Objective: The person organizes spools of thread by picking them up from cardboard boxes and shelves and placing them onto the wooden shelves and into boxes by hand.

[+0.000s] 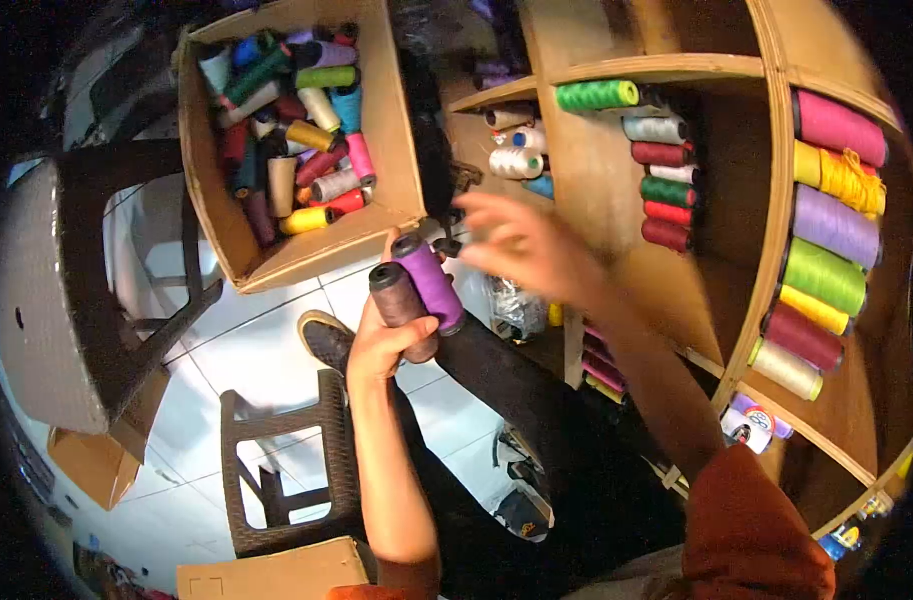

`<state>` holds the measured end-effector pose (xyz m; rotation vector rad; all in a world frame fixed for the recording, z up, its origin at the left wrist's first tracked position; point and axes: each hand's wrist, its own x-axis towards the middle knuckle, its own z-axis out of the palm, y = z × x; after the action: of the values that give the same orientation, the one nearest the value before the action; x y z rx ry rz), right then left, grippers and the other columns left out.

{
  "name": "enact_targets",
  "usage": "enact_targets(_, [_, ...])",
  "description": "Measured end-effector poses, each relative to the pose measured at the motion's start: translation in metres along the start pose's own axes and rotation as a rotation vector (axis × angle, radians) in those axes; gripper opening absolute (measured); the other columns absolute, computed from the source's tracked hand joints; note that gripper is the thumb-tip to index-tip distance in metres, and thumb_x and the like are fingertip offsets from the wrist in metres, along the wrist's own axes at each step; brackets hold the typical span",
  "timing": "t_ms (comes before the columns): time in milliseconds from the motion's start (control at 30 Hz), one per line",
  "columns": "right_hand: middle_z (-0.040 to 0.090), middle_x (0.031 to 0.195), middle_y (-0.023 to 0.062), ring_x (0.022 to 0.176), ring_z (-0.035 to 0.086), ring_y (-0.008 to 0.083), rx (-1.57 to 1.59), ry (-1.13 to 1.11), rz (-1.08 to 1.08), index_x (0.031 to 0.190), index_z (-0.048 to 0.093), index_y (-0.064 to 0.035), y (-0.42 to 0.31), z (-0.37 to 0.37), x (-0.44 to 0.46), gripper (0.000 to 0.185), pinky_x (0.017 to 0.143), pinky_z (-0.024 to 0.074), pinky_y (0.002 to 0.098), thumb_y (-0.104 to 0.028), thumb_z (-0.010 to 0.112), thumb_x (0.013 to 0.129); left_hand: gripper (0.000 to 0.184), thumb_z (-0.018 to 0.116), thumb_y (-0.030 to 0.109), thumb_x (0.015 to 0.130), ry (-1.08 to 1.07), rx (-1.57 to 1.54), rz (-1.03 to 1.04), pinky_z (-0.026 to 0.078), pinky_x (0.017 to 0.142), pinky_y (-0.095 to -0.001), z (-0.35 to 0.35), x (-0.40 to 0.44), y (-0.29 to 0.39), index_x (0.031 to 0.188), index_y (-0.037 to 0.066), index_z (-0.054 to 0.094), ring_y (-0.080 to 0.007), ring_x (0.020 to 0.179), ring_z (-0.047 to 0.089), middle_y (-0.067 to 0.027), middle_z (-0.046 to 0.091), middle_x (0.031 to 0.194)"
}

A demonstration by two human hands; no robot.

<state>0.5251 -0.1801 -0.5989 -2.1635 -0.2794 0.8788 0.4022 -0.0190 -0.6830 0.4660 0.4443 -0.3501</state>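
Note:
My left hand (382, 345) is wrapped round two thread spools held side by side, a brown one (402, 305) and a purple one (432, 285). My right hand (512, 245) is raised to the right of them, slightly blurred, with its fingers apart and nothing seen in it. Beyond my left hand stands an open cardboard box (327, 250) full of mixed spools, among them a yellow one (307, 220) and a pink one (360, 160).
On the right, a wooden shelf (777, 200) holds rows of spools, including a green one (597, 95) and a pink one (839, 128). A dark woven stool (287, 425) stands at lower left, near another cardboard box (277, 570). A large chair-like frame (72, 300) is at far left.

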Motion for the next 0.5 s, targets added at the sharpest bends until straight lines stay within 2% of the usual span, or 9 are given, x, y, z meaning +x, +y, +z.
enact_targets(33, [0.062,0.098,0.0057,0.077,0.058,0.0133,0.105,-0.076,0.006,0.113,0.058,-0.0043,-0.007,0.009,0.000,0.037,0.067,0.0471,0.0266,-0.015,0.070,0.079,0.109,0.072,-0.002,0.056,-0.025,0.031,-0.018,0.039,0.096,-0.0340,0.004,-0.001,0.002,0.147,0.011,0.012,-0.0219,0.112,0.051,-0.0102,0.049,0.127])
enact_targets(133, [0.064,0.082,0.0056,0.066,0.058,0.0128,-0.255,-0.314,-0.128,0.114,0.057,-0.0024,-0.012,0.004,0.001,0.041,0.061,0.0468,0.0270,-0.020,0.070,0.079,0.110,0.070,-0.005,0.057,-0.191,0.090,-0.095,0.038,0.094,-0.0304,0.003,0.001,-0.003,0.148,0.012,0.012,-0.0161,0.110,0.049,-0.0066,0.048,0.127])
enact_targets(233, [0.064,0.083,0.0059,0.069,0.058,0.0104,-0.026,-0.342,0.019,0.112,0.057,-0.0027,0.006,-0.026,-0.009,0.040,0.062,0.0473,0.0270,-0.023,0.069,0.080,0.101,0.066,-0.009,0.059,-0.184,0.090,-0.115,0.040,0.094,-0.0313,0.002,0.003,-0.004,0.146,0.010,0.018,-0.0184,0.112,0.051,-0.0098,0.050,0.127])
enact_targets(267, [0.064,0.085,0.0059,0.071,0.058,0.0107,-0.227,-0.295,0.234,0.109,0.058,-0.0025,-0.006,-0.052,-0.016,0.037,0.064,0.0480,0.0274,-0.022,0.069,0.080,0.099,0.065,-0.010,0.060,-0.159,0.061,-0.092,0.040,0.094,-0.0314,-0.003,0.006,-0.010,0.146,0.010,0.019,-0.0189,0.112,0.051,-0.0108,0.051,0.126])
enact_targets(333, [0.067,0.085,0.0123,0.076,0.064,0.0179,-0.113,-0.017,0.381,0.094,0.065,-0.0012,-0.008,-0.090,-0.032,0.036,0.072,0.0505,0.0328,-0.029,0.071,0.072,0.090,0.062,-0.011,0.063,-0.085,0.046,-0.097,0.044,0.091,-0.0311,-0.009,0.006,-0.009,0.143,0.008,0.026,-0.0201,0.110,0.055,-0.0138,0.055,0.122])
enact_targets(367, [0.068,0.093,0.0142,0.083,0.065,0.0199,-0.331,0.111,0.584,0.100,0.065,-0.0016,0.027,-0.124,-0.028,0.039,0.076,0.0504,0.0334,-0.031,0.070,0.074,0.089,0.062,-0.011,0.063,-0.084,0.073,-0.125,0.044,0.090,-0.0305,-0.011,0.005,-0.008,0.142,0.007,0.027,-0.0194,0.108,0.055,-0.0134,0.056,0.121])
enact_targets(400, [0.067,0.098,0.0162,0.089,0.065,0.0246,-0.516,0.420,0.500,0.104,0.065,-0.0031,0.066,-0.146,-0.037,0.042,0.080,0.0498,0.0352,-0.032,0.071,0.075,0.087,0.062,-0.012,0.063,-0.083,0.102,-0.153,0.045,0.089,-0.0299,-0.012,0.005,-0.007,0.141,0.007,0.029,-0.0187,0.107,0.056,-0.0129,0.057,0.120])
enact_targets(433, [0.066,0.100,0.0182,0.093,0.064,0.0302,-0.689,0.609,0.602,0.105,0.065,-0.0030,0.071,-0.163,-0.039,0.044,0.083,0.0491,0.0363,-0.032,0.073,0.073,0.086,0.061,-0.012,0.063,-0.083,0.134,-0.183,0.045,0.088,-0.0293,-0.013,0.005,-0.007,0.141,0.007,0.030,-0.0180,0.106,0.056,-0.0125,0.058,0.119])
enact_targets(500, [0.065,0.100,0.0210,0.095,0.062,0.0354,-0.701,0.869,0.683,0.107,0.063,-0.0020,0.086,-0.182,-0.037,0.048,0.085,0.0482,0.0384,-0.032,0.074,0.071,0.083,0.061,-0.012,0.063,-0.095,0.153,-0.211,0.046,0.087,-0.0294,-0.009,0.007,-0.007,0.139,0.007,0.033,-0.0172,0.102,0.057,-0.0118,0.059,0.116])
